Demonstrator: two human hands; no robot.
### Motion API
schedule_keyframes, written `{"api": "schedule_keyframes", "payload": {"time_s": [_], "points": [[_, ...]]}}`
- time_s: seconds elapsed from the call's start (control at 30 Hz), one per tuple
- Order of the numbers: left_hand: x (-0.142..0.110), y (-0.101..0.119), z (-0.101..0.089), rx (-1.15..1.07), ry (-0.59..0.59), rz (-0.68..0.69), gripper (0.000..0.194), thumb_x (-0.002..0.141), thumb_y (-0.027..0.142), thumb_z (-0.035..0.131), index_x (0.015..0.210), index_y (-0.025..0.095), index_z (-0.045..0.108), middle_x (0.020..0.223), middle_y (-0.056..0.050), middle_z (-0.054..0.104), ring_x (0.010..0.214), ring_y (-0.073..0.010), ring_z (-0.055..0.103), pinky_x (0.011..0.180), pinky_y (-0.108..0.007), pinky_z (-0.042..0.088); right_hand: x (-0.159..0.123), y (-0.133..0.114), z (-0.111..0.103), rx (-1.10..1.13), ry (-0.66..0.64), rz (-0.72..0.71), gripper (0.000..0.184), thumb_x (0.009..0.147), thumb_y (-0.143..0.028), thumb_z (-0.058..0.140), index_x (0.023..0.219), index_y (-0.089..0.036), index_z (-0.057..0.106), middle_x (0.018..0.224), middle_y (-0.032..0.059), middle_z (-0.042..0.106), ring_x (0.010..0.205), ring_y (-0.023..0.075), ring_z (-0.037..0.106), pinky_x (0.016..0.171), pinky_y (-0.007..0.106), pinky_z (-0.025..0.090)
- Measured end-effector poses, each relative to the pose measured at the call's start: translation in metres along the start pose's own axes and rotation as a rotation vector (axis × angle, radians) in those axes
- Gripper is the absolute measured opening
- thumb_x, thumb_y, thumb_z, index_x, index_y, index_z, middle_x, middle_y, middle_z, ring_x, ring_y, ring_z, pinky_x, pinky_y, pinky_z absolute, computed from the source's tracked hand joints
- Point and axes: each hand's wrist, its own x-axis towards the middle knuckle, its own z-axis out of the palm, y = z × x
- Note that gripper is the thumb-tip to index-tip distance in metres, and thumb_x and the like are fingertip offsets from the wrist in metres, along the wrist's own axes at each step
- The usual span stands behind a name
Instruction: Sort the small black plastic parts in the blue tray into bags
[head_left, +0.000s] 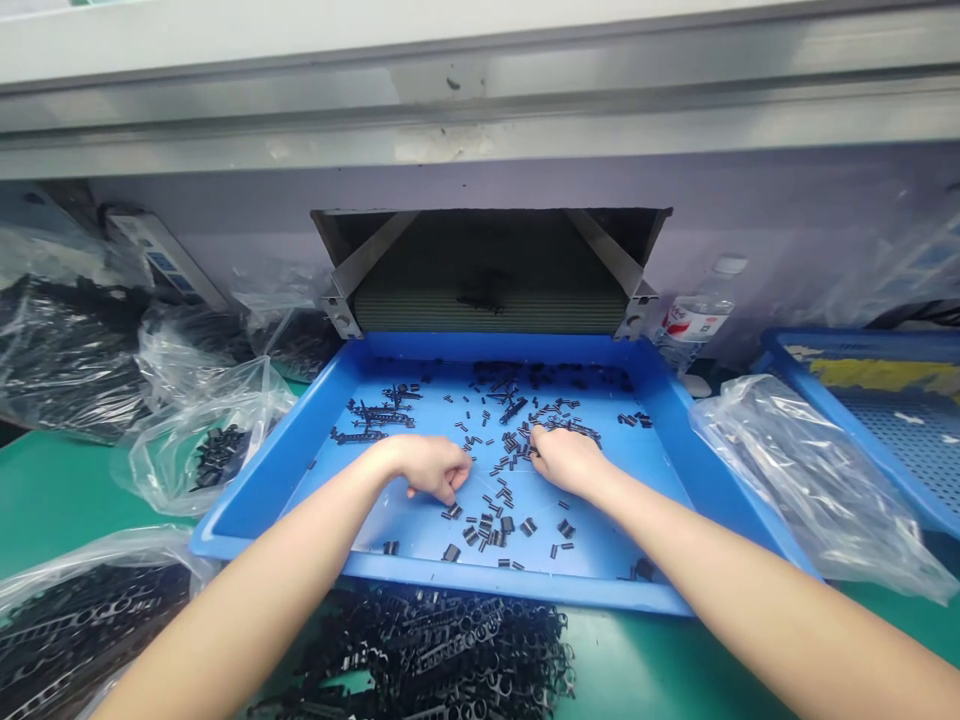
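A shallow blue tray (pixel 439 572) lies in front of me, with many small black plastic parts (pixel 508 525) scattered over its floor. My left hand (pixel 435 468) reaches in left of the middle, fingers curled and pressed together. Its fingertips touch down at a small black part (pixel 454 510); whether they grip it is hidden. To the right, my right hand (pixel 566 458) is closed over a denser cluster of short black pieces (pixel 514 445), its fingertips partly hidden among them. Longer black toothed strips (pixel 382 412) lie at the tray's left rear.
Behind the tray, a dark conveyor belt (pixel 487 270) ends at an opening. Black moulded frames (pixel 450 655) are heaped before the tray. Plastic bags (pixel 67 350) of black parts stand left. A water bottle (pixel 694 310), a clear bag (pixel 817 470) and a blue basket (pixel 892 420) are right. A metal ledge (pixel 480 110) runs overhead.
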Motion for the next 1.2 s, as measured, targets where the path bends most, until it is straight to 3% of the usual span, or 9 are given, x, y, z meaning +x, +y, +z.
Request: {"api": "schedule_keyframes", "payload": {"time_s": [0.17, 0.3, 0.4, 0.57, 0.67, 0.77, 0.83, 1.0, 1.2], "points": [[0.004, 0.006, 0.011, 0.085, -0.056, -0.077, 0.022, 0.058, 0.013, 0.061, 0.063, 0.020, 0.041, 0.047, 0.009, 0.043, 0.026, -0.0115, 0.041, 0.035, -0.021, 0.028, 0.001, 0.006, -0.005, 0.399, 0.036, -0.043, 0.003, 0.082, -0.018, 0.047, 0.083, -0.016, 0.049, 0.069, 0.0050, 0.058, 0.061, 0.0174, 0.057, 0.055, 0.026, 0.042], [0.008, 0.010, 0.017, 0.112, -0.070, -0.069, 0.018, 0.060, 0.012, 0.056, 0.059, 0.019, 0.039, 0.044, 0.008, 0.043, 0.027, -0.0134, 0.043, 0.041, -0.024, 0.031, -0.002, 0.006, -0.011, 0.825, -0.025, -0.072, 0.014, 0.085, -0.026, 0.037, 0.074, -0.018, 0.042, 0.053, -0.0034, 0.046, 0.036, 0.0067, 0.035, 0.035, 0.017, 0.026], [0.011, 0.008, 0.018, 0.093, -0.067, -0.025, 0.014, 0.060, 0.009, 0.051, 0.055, 0.018, 0.041, 0.043, 0.008, 0.043, 0.027, -0.0120, 0.042, 0.041, -0.023, 0.030, -0.004, 0.005, -0.015, 1.076, -0.059, -0.096, 0.023, 0.083, -0.034, 0.037, 0.067, -0.018, 0.039, 0.048, -0.0046, 0.038, 0.035, 0.0056, 0.025, 0.033, 0.017, 0.017], [0.012, 0.003, 0.008, -0.056, -0.026, 0.088, 0.011, 0.064, 0.012, 0.052, 0.064, 0.018, 0.043, 0.050, 0.007, 0.048, 0.030, -0.0098, 0.044, 0.036, -0.019, 0.030, -0.007, 0.008, -0.025, 1.394, -0.008, -0.157, 0.014, 0.073, -0.033, 0.037, 0.073, -0.019, 0.037, 0.063, -0.0005, 0.041, 0.041, 0.0071, 0.025, 0.032, 0.017, 0.014], [0.005, -0.002, -0.007, -0.343, 0.104, 0.210, 0.010, 0.074, 0.021, 0.052, 0.082, 0.018, 0.047, 0.053, 0.006, 0.046, 0.033, -0.0072, 0.042, 0.034, -0.016, 0.029, -0.011, 0.014, -0.033, 1.520, 0.061, -0.201, 0.015, 0.071, -0.031, 0.030, 0.080, -0.020, 0.036, 0.069, 0.0005, 0.039, 0.043, 0.0091, 0.024, 0.033, 0.018, 0.012], [-0.008, -0.011, -0.024, -0.848, 0.383, 0.358, 0.018, 0.072, 0.026, 0.059, 0.083, 0.015, 0.051, 0.045, 0.009, 0.029, 0.030, -0.0028, 0.026, 0.028, -0.011, 0.019, -0.014, 0.021, -0.039, 1.583, 0.151, -0.222, 0.017, 0.077, -0.036, 0.028, 0.078, -0.021, 0.036, 0.070, 0.0008, 0.037, 0.044, 0.0101, 0.021, 0.034, 0.019, 0.010], [-0.017, -0.017, -0.033, -1.003, 0.533, 0.403, 0.020, 0.069, 0.027, 0.062, 0.072, 0.014, 0.048, 0.048, 0.009, 0.026, 0.032, -0.0004, 0.018, 0.027, -0.008, 0.014, -0.013, 0.024, -0.041, 1.582, 0.203, -0.228, 0.021, 0.077, -0.042, 0.033, 0.074, -0.022, 0.035, 0.068, 0.0000, 0.036, 0.044, 0.0098, 0.019, 0.034, 0.020, 0.009], [-0.030, -0.027, -0.045, -0.941, 0.711, 0.345, 0.015, 0.070, 0.024, 0.054, 0.069, 0.015, 0.042, 0.062, 0.003, 0.038, 0.037, -0.0008, 0.019, 0.028, -0.008, 0.014, -0.007, 0.028, -0.039, 1.511, 0.267, -0.238, 0.033, 0.061, -0.046, 0.059, 0.070, -0.022, 0.037, 0.065, -0.0031, 0.035, 0.042, 0.0069, 0.019, 0.033, 0.018, 0.009], [-0.018, -0.042, -0.031, -0.501, 0.726, -0.069, 0.012, 0.076, 0.019, 0.045, 0.067, 0.014, 0.050, 0.052, 0.001, 0.038, 0.039, -0.0091, 0.035, 0.033, -0.016, 0.023, -0.002, 0.033, -0.038, 1.266, 0.388, -0.131, 0.032, 0.059, -0.046, 0.057, 0.073, -0.020, 0.045, 0.061, -0.0042, 0.038, 0.039, 0.0058, 0.027, 0.033, 0.018, 0.015]]}}
